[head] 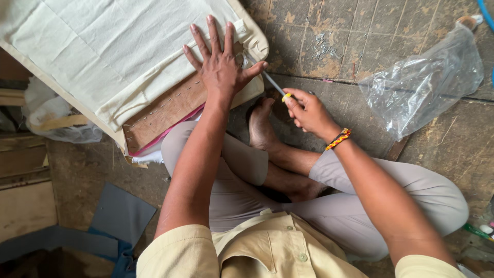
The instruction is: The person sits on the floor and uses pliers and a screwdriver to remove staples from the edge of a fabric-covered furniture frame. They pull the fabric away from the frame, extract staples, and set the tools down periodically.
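Left hand (222, 64): my fingers are spread wide, palm pressed flat on the corner of the padded panel, gripping nothing.
Right hand (307, 110): my fingers are closed narrow around the yellow-tipped handle of a thin tool (274, 85), thumb on top.
Tool: slim grey shaft, slanting up and left from my fist; its tip meets the panel's rounded corner just beside my left thumb.
Padded panel (118, 56): cream cloth over a board, propped on my left knee, upper left of view. A brown strip of backing (164, 110) with a stitched line shows along the lower edge, pink edging under it.
In the way: my left thumb sits close to the tool tip; my bare foot (261, 123) lies directly under the working corner.
Around: crumpled clear plastic bag (419, 85) on the worn floor (334, 41), well apart to the right. Blue-grey sheet (121, 216) at lower left. Beaded wristband (338, 139) on my right wrist.
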`<action>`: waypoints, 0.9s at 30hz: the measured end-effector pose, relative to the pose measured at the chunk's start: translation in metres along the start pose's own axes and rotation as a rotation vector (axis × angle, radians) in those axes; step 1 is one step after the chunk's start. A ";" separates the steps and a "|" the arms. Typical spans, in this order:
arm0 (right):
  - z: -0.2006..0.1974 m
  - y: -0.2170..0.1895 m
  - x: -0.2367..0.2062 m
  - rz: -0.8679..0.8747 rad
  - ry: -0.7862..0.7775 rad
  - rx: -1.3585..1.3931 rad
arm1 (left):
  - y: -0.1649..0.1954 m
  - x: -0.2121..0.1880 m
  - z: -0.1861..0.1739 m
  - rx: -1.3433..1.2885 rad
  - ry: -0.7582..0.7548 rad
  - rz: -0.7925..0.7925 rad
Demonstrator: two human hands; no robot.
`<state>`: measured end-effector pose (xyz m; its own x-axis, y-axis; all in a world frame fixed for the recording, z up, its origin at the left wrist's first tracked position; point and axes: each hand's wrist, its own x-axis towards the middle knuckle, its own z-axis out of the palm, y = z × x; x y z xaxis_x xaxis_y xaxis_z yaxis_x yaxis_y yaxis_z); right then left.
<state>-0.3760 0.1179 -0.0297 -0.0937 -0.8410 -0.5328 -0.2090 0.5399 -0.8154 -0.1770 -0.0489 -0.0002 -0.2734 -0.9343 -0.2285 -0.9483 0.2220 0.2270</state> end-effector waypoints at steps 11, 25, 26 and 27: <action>0.016 0.015 0.000 -0.496 0.248 -0.340 | 0.003 -0.005 0.000 -0.007 0.021 -0.003; 0.020 0.021 0.022 -0.395 0.268 -0.676 | 0.004 -0.004 0.003 0.010 0.053 -0.002; 0.018 0.019 0.022 -0.404 0.280 -0.680 | 0.004 -0.003 0.001 0.014 0.059 0.008; 0.015 0.018 0.020 -0.440 0.274 -0.651 | 0.004 -0.003 0.000 0.000 0.054 0.006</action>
<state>-0.3670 0.1114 -0.0583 -0.0876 -0.9947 -0.0532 -0.7951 0.1020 -0.5979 -0.1803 -0.0448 0.0016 -0.2702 -0.9467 -0.1756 -0.9466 0.2279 0.2279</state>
